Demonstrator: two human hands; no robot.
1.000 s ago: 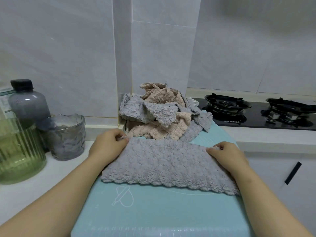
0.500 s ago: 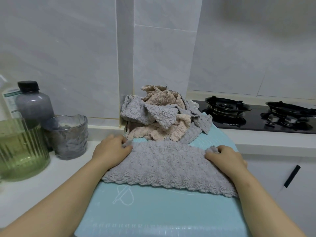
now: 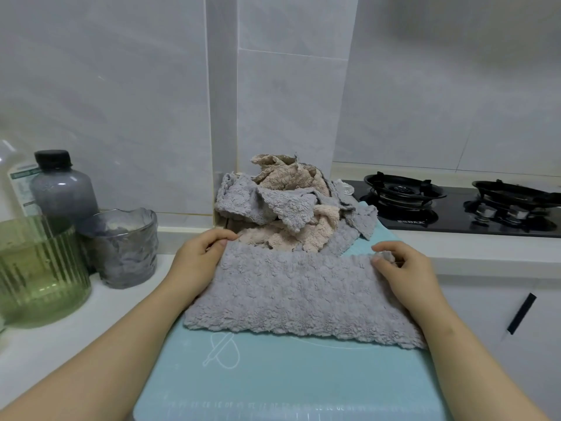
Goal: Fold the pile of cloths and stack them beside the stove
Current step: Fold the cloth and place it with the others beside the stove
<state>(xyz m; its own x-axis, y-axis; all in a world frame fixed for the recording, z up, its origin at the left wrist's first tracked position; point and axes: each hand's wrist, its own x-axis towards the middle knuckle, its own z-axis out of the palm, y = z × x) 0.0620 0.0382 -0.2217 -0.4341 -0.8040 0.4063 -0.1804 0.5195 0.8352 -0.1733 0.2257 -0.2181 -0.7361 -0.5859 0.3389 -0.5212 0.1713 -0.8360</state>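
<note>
Our left hand (image 3: 197, 262) and right hand (image 3: 406, 268) have crept to the far corners of the grey cloth (image 3: 297, 293), seemingly pinching them.

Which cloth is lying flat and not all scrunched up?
The grey cloth spread on the blue mat, nearest you; the others are crumpled in the pile behind it.

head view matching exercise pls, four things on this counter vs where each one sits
1 grey cloth
2 pile of cloths
3 green jar
4 stove

a far right
b far left
c heaped at the back of the blue mat
d spread flat across the mat's middle

Pairs: 1-d, 2-c, 3-b, 4-a
</note>
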